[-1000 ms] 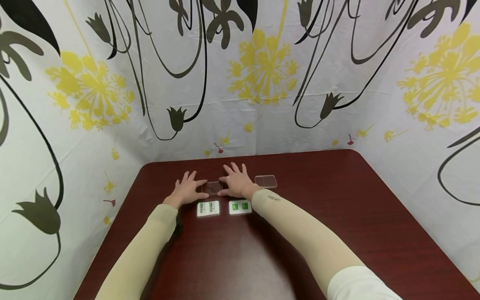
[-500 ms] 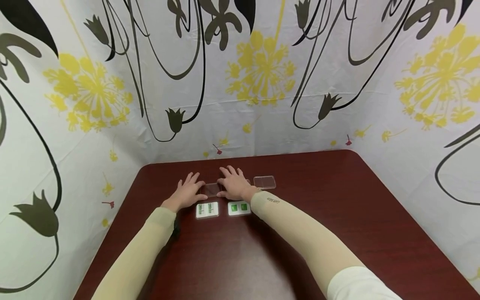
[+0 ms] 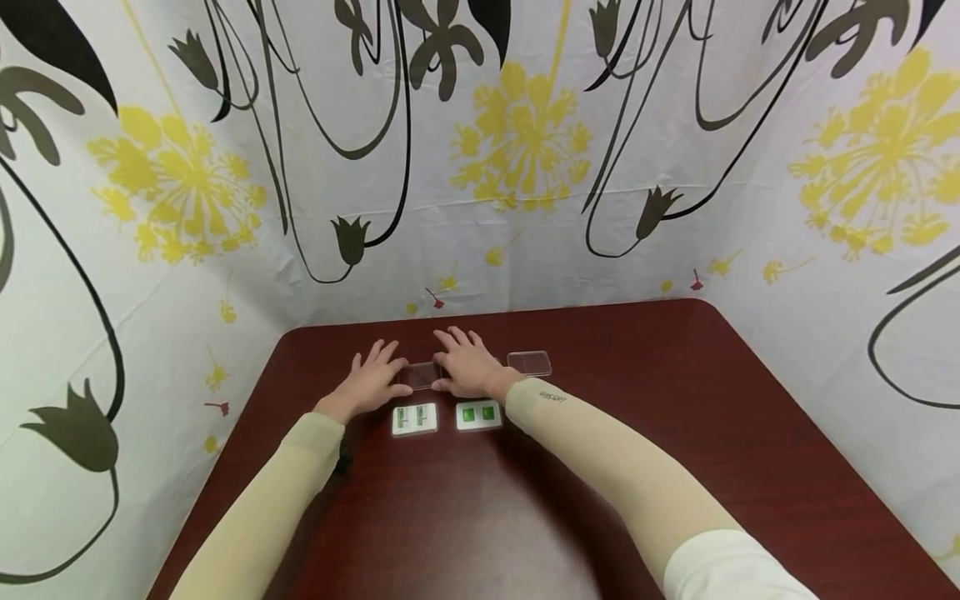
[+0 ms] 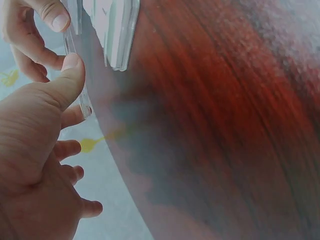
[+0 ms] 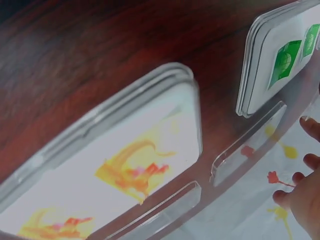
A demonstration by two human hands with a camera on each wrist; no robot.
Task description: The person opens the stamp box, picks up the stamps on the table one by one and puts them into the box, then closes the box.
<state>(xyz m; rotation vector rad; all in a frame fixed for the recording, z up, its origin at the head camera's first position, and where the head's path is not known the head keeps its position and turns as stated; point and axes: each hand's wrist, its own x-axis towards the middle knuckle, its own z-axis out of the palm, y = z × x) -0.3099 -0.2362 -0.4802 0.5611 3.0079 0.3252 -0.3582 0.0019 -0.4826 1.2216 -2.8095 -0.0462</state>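
Observation:
My left hand [image 3: 365,386] pinches the left end of a clear, flat plastic lid [image 3: 422,376], thumb on the near edge and a finger behind it, as the left wrist view shows. At the lid's other end my right hand [image 3: 468,371] holds it between thumb and finger. Nearer me on the table lie two flat plastic cases, a left case [image 3: 415,419] and a middle case [image 3: 478,415], both white with green prints. The right wrist view also shows a case with orange prints [image 5: 135,175], hidden behind my right forearm in the head view.
A second clear lid [image 3: 529,363] lies right of my right hand. Another lid [image 5: 250,145], mostly behind that hand in the head view, lies beside it. The dark red table [image 3: 637,358] meets a patterned cloth wall [image 3: 600,275] at its back edge.
Both hands stay on the lid. My right hand has shifted slightly to the left; the left hand and lid are almost where they were. The cases have not moved.

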